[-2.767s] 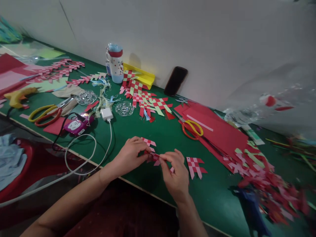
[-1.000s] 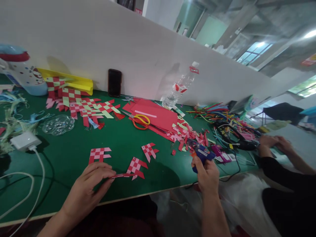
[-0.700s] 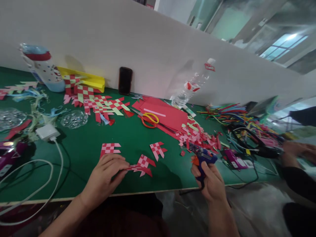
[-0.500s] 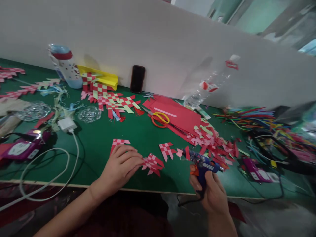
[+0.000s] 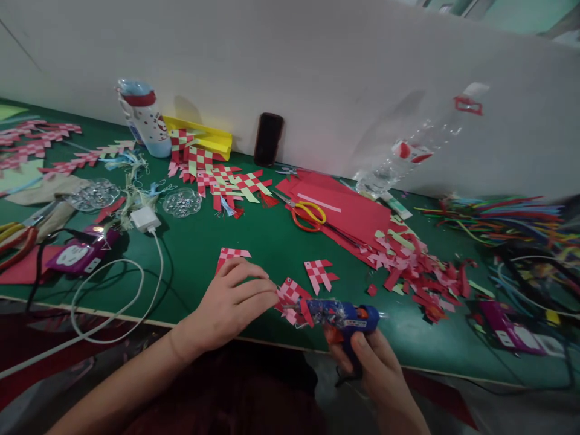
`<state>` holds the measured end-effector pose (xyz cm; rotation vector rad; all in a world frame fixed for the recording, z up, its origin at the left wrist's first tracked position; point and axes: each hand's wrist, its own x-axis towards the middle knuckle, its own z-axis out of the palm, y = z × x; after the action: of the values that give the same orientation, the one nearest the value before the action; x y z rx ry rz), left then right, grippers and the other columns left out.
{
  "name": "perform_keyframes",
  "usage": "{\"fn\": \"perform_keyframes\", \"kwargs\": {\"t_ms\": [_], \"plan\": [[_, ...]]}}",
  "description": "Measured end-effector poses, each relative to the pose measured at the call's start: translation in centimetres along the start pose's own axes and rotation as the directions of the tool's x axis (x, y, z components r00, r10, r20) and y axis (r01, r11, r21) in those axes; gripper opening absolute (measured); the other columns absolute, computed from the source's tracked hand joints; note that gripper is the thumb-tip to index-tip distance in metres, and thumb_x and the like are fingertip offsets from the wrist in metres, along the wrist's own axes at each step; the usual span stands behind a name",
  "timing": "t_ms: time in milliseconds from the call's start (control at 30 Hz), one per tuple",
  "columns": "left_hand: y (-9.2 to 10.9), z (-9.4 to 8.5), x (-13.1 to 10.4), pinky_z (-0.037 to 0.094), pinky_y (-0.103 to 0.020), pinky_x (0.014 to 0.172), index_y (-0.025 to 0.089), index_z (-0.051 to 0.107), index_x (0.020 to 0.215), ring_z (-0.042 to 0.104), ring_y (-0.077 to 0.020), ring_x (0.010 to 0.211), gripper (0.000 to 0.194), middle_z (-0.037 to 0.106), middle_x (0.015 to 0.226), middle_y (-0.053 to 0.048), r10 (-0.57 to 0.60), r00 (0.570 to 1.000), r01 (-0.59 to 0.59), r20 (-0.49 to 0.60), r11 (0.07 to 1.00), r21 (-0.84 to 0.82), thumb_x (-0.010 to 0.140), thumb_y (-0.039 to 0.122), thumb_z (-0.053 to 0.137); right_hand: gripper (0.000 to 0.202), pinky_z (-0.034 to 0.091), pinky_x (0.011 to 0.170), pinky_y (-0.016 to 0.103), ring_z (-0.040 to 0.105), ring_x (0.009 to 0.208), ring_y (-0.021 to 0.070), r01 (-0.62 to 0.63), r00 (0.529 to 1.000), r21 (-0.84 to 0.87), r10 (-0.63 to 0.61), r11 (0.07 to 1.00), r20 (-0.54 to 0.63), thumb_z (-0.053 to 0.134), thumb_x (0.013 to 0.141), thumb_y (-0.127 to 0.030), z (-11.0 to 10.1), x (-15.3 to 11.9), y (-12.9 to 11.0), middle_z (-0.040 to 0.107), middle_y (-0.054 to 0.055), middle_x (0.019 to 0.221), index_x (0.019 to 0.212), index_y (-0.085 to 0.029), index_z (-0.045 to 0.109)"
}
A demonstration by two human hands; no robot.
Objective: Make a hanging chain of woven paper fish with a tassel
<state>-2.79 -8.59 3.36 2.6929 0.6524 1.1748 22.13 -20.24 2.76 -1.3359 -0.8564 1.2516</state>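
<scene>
My right hand point(image 5: 369, 356) is wrapped round the handle of a blue glue gun point(image 5: 347, 317), whose tip points left. The tip lies over a woven pink and red paper fish point(image 5: 292, 292). On the fish's left side, the fingertips of my left hand point(image 5: 235, 299) pinch its edge, palm down. Just behind my left hand lies another woven fish point(image 5: 233, 252), partly covered by the fingers. A third woven fish point(image 5: 319, 273) lies flat behind the glue gun, touched by neither hand.
Scissors point(image 5: 308, 216) rest by red paper sheets point(image 5: 348, 205), with paper scraps point(image 5: 417, 266) to the right. A phone point(image 5: 269, 139), flask point(image 5: 147, 121) and plastic bottle point(image 5: 408, 151) stand at the wall. A white cable point(image 5: 140, 284) loops at left; purple boxes point(image 5: 84, 251) sit at both ends.
My right hand has brought the glue gun left, from beside the fish to over it. My left hand stays at the fish's edge. The view has turned a little left.
</scene>
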Motion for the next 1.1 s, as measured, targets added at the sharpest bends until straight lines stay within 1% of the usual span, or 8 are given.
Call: {"fn": "perform_keyframes", "kwargs": {"t_ms": [167,300,467,633,767,867,1100], "plan": [[0.2,-0.1,0.0,0.039,-0.038,0.096,0.02,0.063,0.103,0.058,-0.0164,0.105,0.014,0.073,0.101,0.001,0.054,0.999,-0.054,-0.007,0.998,-0.012,0.095,0.014,0.053,0.032,0.038,0.047,0.024,0.039,0.045,0.0053,-0.014,1.0,0.002,0.014,1.0,0.021,0.063,0.084,-0.054,-0.1,-0.2,0.1,0.064,0.003,0.075,0.087,-0.021,0.065],[0.4,-0.4,0.3,0.039,-0.038,0.097,0.02,0.062,0.101,0.057,-0.0162,0.106,0.013,0.073,0.101,0.001,0.07,0.997,-0.07,-0.011,0.997,-0.018,0.096,0.015,0.052,0.032,0.037,0.045,0.023,0.039,0.046,0.0061,-0.013,0.999,-0.033,0.015,0.999,0.041,0.06,0.085,-0.054,-0.2,-0.3,0.0,0.063,0.003,0.074,0.088,-0.022,0.063],[0.6,-0.8,0.7,0.039,-0.039,0.095,0.018,0.062,0.101,0.057,-0.0171,0.104,0.014,0.073,0.1,0.001,0.095,0.995,-0.095,-0.004,0.995,-0.023,0.097,0.014,0.049,0.036,0.035,0.043,0.023,0.039,0.046,0.0067,-0.041,0.998,-0.081,0.045,0.996,0.04,0.059,0.086,-0.056,-0.2,-0.3,0.0,0.062,0.003,0.073,0.088,-0.02,0.062],[0.7,-1.0,0.9,0.04,-0.038,0.095,0.018,0.061,0.099,0.058,-0.0164,0.104,0.014,0.074,0.098,0.0,0.097,0.995,-0.097,0.007,0.995,-0.021,0.098,0.015,0.048,0.037,0.035,0.044,0.022,0.038,0.047,0.0064,-0.046,0.998,-0.093,0.05,0.995,0.039,0.06,0.084,-0.057,-0.2,-0.2,0.1,0.057,0.0,0.068,0.087,-0.02,0.06],[0.7,-1.0,1.0,0.041,-0.037,0.094,0.019,0.062,0.099,0.059,-0.0159,0.103,0.014,0.074,0.097,0.001,0.095,0.995,-0.095,0.009,0.995,-0.013,0.098,0.016,0.048,0.038,0.03,0.044,0.021,0.038,0.047,0.0059,-0.045,0.998,-0.074,0.048,0.996,0.049,0.06,0.085,-0.058,0.0,-0.2,0.2,0.053,-0.001,0.065,0.081,-0.02,0.056],[0.6,-1.1,0.9,0.041,-0.037,0.095,0.02,0.062,0.1,0.059,-0.0155,0.104,0.015,0.074,0.097,0.001,0.092,0.996,-0.092,0.018,0.996,-0.009,0.098,0.017,0.047,0.037,0.028,0.044,0.021,0.036,0.047,0.0055,-0.044,0.996,-0.061,0.048,0.997,0.073,0.059,0.086,-0.056,0.0,-0.2,0.4,0.05,-0.002,0.065,0.081,-0.02,0.055],[0.5,-1.1,0.8,0.041,-0.039,0.095,0.018,0.062,0.1,0.059,-0.0174,0.104,0.012,0.074,0.098,0.0,0.103,0.995,-0.102,0.015,0.995,-0.018,0.096,0.015,0.051,0.038,0.029,0.044,0.021,0.035,0.048,0.006,-0.05,0.994,-0.062,0.056,0.997,0.089,0.058,0.085,-0.059,0.0,-0.2,0.3,0.047,-0.003,0.065,0.082,-0.021,0.054]]}}
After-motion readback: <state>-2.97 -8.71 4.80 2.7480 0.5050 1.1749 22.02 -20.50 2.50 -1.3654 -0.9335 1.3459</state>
